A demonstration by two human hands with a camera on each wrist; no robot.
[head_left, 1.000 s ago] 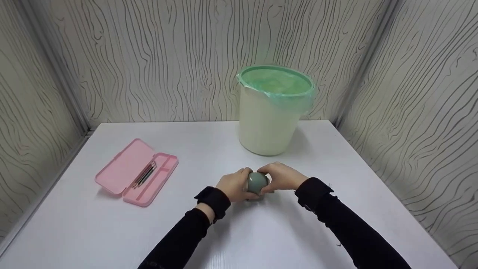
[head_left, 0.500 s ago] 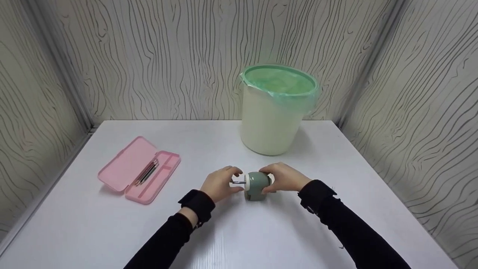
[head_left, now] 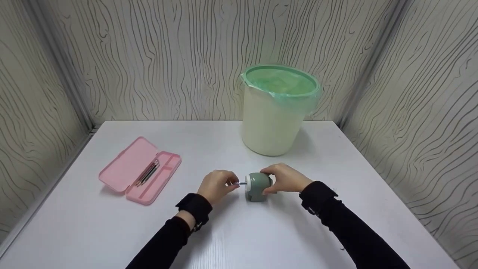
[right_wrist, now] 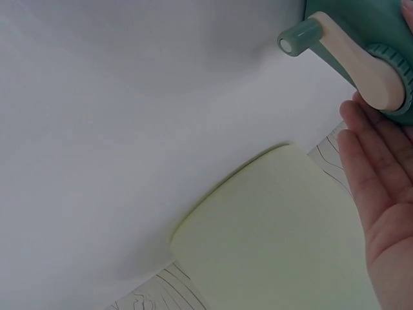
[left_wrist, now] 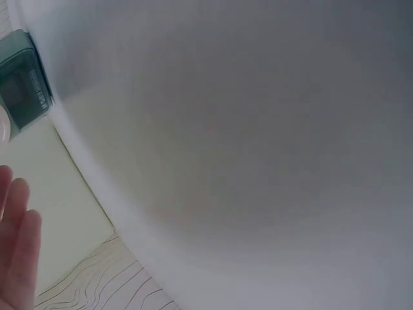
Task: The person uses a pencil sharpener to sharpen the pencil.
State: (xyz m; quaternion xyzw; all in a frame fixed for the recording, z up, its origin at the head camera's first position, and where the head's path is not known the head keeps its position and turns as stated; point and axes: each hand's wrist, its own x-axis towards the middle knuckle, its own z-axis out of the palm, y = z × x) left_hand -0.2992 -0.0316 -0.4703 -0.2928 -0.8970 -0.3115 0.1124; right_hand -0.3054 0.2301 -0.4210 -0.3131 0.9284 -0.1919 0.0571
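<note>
A green hand-crank pencil sharpener (head_left: pixel 258 186) stands on the white table, its white front facing left. From that front sticks a thin silvery pencil (head_left: pixel 241 183), whose outer end my left hand (head_left: pixel 216 185) pinches between thumb and fingers. My right hand (head_left: pixel 287 178) grips the sharpener from the crank side, thumb and fingers around its body. The right wrist view shows the cream crank arm (right_wrist: pixel 361 64) with its green knob (right_wrist: pixel 300 37) pointing away from the palm. Only the sharpener's corner and a few left fingers (left_wrist: pixel 19 239) show in the left wrist view.
At the left lies a pink pencil case (head_left: pixel 140 172), lid spread open, with several pencils (head_left: pixel 148 173) inside. Behind the hands stands a cream bin (head_left: pixel 270 123) with a green rim and liner. Wood-patterned walls (head_left: pixel 168 59) enclose the table's back and sides.
My left hand has moved left off the sharpener's front, uncovering the pencil, and its fingers have closed on the pencil's end. My right hand has kept its grip on the sharpener.
</note>
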